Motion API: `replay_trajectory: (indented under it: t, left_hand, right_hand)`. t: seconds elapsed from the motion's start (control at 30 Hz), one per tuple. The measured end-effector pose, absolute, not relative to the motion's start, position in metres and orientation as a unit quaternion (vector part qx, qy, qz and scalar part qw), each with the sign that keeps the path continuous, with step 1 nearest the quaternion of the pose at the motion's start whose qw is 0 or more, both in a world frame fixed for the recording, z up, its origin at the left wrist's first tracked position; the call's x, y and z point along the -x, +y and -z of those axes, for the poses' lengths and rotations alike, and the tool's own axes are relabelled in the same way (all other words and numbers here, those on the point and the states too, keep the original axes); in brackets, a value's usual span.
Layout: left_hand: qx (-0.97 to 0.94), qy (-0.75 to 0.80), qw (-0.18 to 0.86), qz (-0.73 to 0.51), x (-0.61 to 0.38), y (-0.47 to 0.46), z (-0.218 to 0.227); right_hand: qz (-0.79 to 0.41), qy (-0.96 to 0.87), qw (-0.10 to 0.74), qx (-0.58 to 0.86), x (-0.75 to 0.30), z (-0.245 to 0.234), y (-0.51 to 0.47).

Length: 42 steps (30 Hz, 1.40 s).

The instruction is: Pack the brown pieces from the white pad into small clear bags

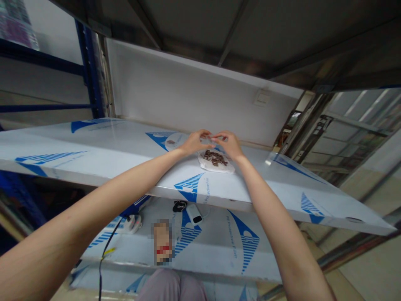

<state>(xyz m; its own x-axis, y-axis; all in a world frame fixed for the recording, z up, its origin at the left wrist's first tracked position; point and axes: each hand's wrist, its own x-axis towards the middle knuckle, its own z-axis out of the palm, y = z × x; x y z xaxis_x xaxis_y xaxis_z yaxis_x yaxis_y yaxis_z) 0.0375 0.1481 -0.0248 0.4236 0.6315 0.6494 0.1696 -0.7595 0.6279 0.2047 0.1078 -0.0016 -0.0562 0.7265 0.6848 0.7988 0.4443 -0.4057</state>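
Both hands are raised over the upper shelf, fingertips close together. My left hand [196, 143] curves inward with thumb and fingers pinched. Facing it, my right hand [229, 144] is pinched too, its fingertips almost meeting the left ones. Something small and see-through may be between them, but I cannot make it out. Just below and in front of the fingers lies a white pouch or cloth [223, 169]. Small dark-brown pieces [214, 157] form a heap on or in it; their kind is too small to tell.
The upper shelf [125, 146] wears printed protective film. On the lower shelf [216, 238] are a white device [194, 215], a black coiled cable [179, 206], a power strip [133, 223] and a blurred-out item [163, 242]. A metal shelf hangs overhead.
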Motion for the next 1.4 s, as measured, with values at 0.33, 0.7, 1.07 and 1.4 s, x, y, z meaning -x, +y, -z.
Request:
replay_trajectory:
  t: [0.33, 0.7, 1.07, 1.4]
  left_hand:
    - [-0.801, 0.254, 0.233, -0.489, -0.032, 0.154, 0.023]
    - [-0.802, 0.261, 0.222, -0.489, -0.032, 0.158, 0.024]
    - [-0.826, 0.241, 0.212, -0.462, -0.033, 0.149, 0.022]
    - [-0.801, 0.274, 0.208, -0.491, -0.026, 0.157, 0.018]
  right_hand:
    - [0.121, -0.738, 0.241, 0.619, -0.216, 0.020, 0.112]
    - [0.130, -0.723, 0.283, 0.617, -0.209, 0.011, 0.103]
    - [0.057, -0.710, 0.434, 0.551, -0.196, -0.004, 0.097]
    - [0.078, -0.763, 0.230, 0.599, -0.206, 0.012, 0.104]
